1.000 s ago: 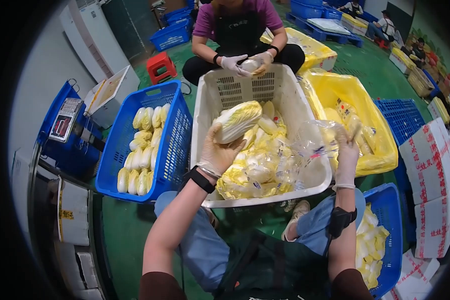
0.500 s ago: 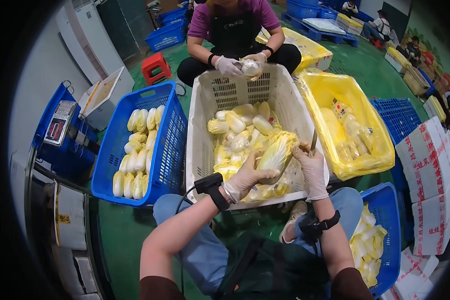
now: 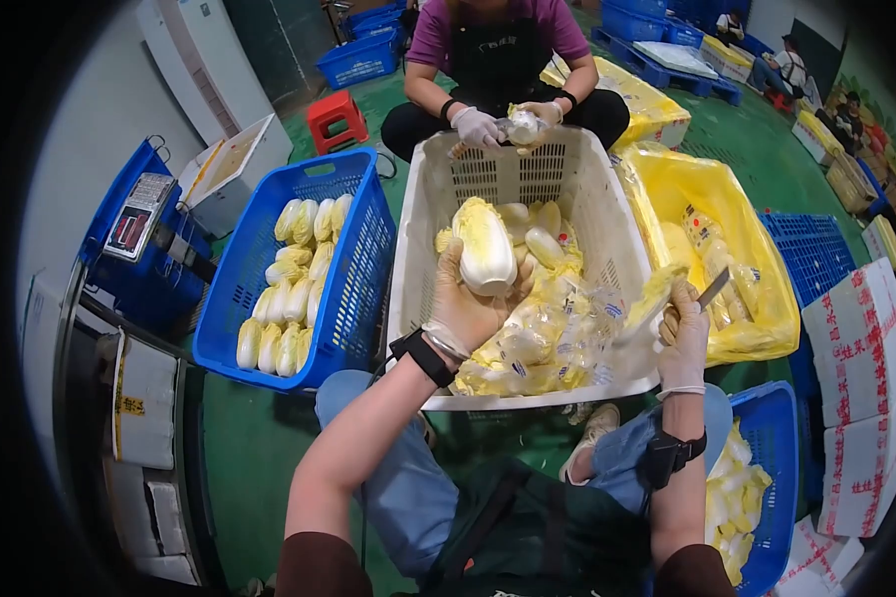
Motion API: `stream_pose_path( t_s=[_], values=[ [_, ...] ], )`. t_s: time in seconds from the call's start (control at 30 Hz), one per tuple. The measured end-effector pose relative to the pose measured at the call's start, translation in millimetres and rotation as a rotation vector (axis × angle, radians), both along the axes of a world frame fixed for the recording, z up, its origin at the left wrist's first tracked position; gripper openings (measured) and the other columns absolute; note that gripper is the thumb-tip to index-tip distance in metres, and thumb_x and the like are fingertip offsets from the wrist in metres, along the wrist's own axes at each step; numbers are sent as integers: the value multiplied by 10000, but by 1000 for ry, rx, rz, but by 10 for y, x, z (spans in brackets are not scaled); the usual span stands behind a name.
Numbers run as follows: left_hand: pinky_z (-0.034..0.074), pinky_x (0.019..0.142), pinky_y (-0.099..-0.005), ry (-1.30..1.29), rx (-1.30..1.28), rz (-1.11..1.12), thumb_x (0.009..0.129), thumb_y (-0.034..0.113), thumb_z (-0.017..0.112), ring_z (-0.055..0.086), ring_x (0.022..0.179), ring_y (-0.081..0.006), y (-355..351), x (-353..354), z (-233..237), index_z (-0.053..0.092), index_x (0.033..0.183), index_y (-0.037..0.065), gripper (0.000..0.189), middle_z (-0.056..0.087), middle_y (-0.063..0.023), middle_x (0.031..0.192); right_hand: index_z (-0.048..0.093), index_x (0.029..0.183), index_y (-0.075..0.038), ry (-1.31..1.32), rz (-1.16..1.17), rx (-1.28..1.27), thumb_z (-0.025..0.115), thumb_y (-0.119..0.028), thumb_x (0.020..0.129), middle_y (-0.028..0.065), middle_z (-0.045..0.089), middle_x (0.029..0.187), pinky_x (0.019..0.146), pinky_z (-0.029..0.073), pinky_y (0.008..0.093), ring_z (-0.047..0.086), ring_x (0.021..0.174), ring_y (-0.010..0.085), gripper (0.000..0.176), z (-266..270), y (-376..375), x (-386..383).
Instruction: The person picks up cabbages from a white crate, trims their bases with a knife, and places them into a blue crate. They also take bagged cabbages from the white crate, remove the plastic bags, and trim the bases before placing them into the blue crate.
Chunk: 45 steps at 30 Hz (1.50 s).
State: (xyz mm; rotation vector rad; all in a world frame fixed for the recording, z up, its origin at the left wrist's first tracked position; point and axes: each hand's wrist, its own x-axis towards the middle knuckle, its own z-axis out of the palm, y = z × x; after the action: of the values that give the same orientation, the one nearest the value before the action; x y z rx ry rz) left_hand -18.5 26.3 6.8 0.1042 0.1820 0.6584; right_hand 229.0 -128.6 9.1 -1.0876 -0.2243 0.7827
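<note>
My left hand (image 3: 468, 303), gloved, is wrapped round a small napa cabbage (image 3: 488, 257), its white base facing me, above the white crate (image 3: 415, 328). To the right, my gloved right hand (image 3: 683, 343) is closed on a knife (image 3: 713, 288) with the blade pointing up and away. A loose cabbage leaf (image 3: 653, 301), blurred, hangs from the same hand over the crate's right rim. Under my hands, more napa cabbages (image 3: 545, 245) lie in the crate with leaves and clear printed plastic wrap (image 3: 558, 343).
A blue basket (image 3: 353, 298) of stacked cabbages stands left, a yellow-lined box (image 3: 767, 333) right, and a blue basket (image 3: 772, 428) of leaves beside my knee. Opposite, a co-worker's gloved hands (image 3: 503, 126) hold a cabbage. A scale (image 3: 134, 229) and red stool (image 3: 336, 119) are left.
My hands have moved apart. My left hand has carried the cabbage left and turned its base toward me; my right hand has moved right with the knife and a leaf.
</note>
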Motion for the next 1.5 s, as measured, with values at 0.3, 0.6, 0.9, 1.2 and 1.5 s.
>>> stream_pose_path(
  t_s=[0.3,0.6,0.9,1.2,1.5],
  values=[
    [378,1027,-535,193,286,-56,874,400,609,491,1220,-350,-155,55,36,390,1367,51,642,506,-132,1324,544,794,-176,177,281,349,670,-169,846,-104,344,568,438,199,217,278,465,49,136,9,-142,155],
    [512,843,-574,93,183,-378,839,609,528,573,1094,-379,-224,114,-201,419,1363,151,704,528,-138,1278,625,1129,-106,59,423,469,581,-351,920,-43,617,794,363,187,164,221,406,22,325,236,-172,217],
    [554,802,-520,337,346,-495,916,357,578,596,1067,-370,-436,134,-240,337,1389,67,605,529,-179,1257,650,1035,1,-430,330,-51,726,-137,818,34,651,904,833,457,266,589,872,134,269,7,168,-490],
    [561,808,-469,443,376,-413,902,424,585,618,1036,-336,-374,231,-258,390,1355,62,611,552,-173,1235,635,952,0,-570,22,77,696,-79,842,26,633,849,738,468,238,569,785,98,148,-100,97,-578],
    [530,889,-411,241,-86,-54,840,687,478,612,1009,-298,-146,129,-460,447,1310,84,765,550,-109,1240,585,886,-94,-142,-104,389,587,-159,939,-89,388,599,456,297,203,328,492,21,84,108,-91,-450]
  ],
)
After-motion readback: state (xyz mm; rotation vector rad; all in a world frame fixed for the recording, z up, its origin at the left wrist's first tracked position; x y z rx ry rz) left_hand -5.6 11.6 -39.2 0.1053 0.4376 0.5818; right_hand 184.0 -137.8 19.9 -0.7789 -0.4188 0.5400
